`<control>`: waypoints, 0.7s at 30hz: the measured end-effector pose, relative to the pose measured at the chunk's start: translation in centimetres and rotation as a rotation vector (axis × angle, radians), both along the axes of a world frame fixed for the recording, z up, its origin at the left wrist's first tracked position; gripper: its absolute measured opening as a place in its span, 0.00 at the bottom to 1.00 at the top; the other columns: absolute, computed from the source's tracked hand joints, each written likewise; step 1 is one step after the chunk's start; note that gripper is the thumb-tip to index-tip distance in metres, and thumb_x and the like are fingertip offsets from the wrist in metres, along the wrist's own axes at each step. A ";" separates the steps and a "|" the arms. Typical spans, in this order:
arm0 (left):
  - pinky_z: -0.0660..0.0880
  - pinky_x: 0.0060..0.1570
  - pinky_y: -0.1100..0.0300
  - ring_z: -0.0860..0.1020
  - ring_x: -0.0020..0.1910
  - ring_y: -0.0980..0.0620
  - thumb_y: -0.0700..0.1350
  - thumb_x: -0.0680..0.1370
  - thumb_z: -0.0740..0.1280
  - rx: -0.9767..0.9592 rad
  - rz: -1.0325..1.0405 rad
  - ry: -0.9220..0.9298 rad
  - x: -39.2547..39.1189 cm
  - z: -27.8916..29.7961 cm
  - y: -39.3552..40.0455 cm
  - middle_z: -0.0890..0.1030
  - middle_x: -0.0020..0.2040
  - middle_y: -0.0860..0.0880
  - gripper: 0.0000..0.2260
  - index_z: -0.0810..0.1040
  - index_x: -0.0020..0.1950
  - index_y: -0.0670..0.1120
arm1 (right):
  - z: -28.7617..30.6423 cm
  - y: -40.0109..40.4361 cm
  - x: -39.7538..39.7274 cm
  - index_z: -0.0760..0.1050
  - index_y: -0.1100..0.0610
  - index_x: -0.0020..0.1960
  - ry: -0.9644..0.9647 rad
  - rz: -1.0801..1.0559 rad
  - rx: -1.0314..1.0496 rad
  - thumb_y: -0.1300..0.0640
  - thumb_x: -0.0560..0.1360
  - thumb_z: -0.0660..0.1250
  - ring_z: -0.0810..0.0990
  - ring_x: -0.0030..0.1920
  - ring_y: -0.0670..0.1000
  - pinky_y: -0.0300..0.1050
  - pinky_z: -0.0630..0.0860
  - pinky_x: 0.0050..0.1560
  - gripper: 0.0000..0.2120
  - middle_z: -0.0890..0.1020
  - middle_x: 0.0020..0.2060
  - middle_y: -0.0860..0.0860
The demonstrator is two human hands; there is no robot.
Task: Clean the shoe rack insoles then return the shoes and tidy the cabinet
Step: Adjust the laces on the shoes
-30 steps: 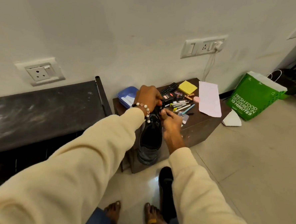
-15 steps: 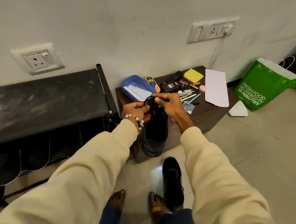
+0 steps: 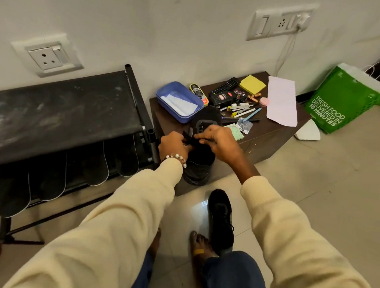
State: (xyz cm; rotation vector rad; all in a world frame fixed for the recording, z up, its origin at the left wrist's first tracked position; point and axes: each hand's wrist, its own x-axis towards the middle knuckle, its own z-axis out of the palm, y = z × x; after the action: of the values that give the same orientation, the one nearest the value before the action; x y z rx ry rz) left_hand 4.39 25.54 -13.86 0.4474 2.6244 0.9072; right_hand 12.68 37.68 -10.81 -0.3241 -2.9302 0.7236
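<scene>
Shoe (image 3: 200, 164) leans toe-up against the worktop (image 3: 272, 135) front beside the shoe rack (image 3: 59, 111); we pinch its tongue with our left hand (image 3: 173, 144) and right hand (image 3: 218, 140), each grip closed on it (second shoe (image 3: 220, 219) lies on the floor).
</scene>
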 end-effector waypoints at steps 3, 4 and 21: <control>0.75 0.58 0.55 0.78 0.55 0.41 0.45 0.71 0.73 0.074 -0.021 0.016 0.0 -0.4 -0.4 0.81 0.56 0.43 0.18 0.80 0.61 0.56 | -1.9 -0.3 1.2 0.75 0.58 0.65 -0.145 0.101 0.252 0.62 0.77 0.63 0.72 0.60 0.59 0.45 0.66 0.59 0.16 0.76 0.58 0.60; 0.74 0.61 0.54 0.78 0.56 0.43 0.43 0.71 0.72 0.104 -0.043 0.024 0.0 -0.5 -0.6 0.81 0.56 0.44 0.20 0.79 0.62 0.57 | -2.3 -0.5 1.4 0.75 0.60 0.65 -0.152 0.120 0.274 0.62 0.77 0.63 0.72 0.61 0.60 0.47 0.66 0.61 0.16 0.76 0.58 0.62; 0.75 0.62 0.54 0.81 0.53 0.47 0.42 0.71 0.75 0.220 -0.021 -0.043 -0.2 -0.8 -0.9 0.85 0.50 0.46 0.14 0.84 0.55 0.50 | 0.8 -0.8 -0.2 0.78 0.49 0.59 -0.353 0.183 0.258 0.65 0.73 0.65 0.71 0.66 0.53 0.63 0.49 0.72 0.19 0.78 0.60 0.49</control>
State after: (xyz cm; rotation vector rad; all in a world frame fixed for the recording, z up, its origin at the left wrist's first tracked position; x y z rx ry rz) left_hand 4.16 24.69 -14.62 0.5025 2.4864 1.1915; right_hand 12.45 36.89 -10.05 -0.1752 -3.3725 0.3226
